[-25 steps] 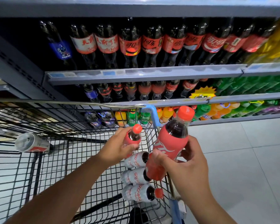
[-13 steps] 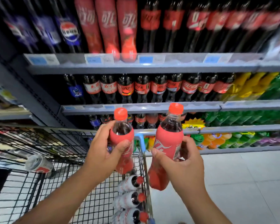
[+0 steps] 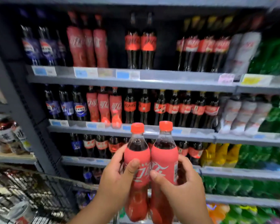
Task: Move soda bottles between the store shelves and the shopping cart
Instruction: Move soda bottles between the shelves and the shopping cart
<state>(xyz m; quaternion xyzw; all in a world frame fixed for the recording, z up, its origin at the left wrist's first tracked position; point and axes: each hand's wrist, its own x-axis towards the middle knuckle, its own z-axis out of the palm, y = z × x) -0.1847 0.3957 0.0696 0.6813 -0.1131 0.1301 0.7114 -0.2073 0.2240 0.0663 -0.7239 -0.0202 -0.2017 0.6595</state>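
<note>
**Two cola bottles held upright before the shelves**

Both forearms reach up from the bottom edge, hands raised side by side. The left hand (image 3: 118, 180) wraps the left bottle (image 3: 137, 160), thumb across its red label; the right hand (image 3: 183, 183) clasps the right bottle (image 3: 165, 159) the same way, thumb on the label. The bottles stand upright, sides touching, red caps level with a grey shelf (image 3: 152, 131) lined with cola. The shopping cart (image 3: 31, 191) sits blurred at lower left, well below the bottles.
</note>
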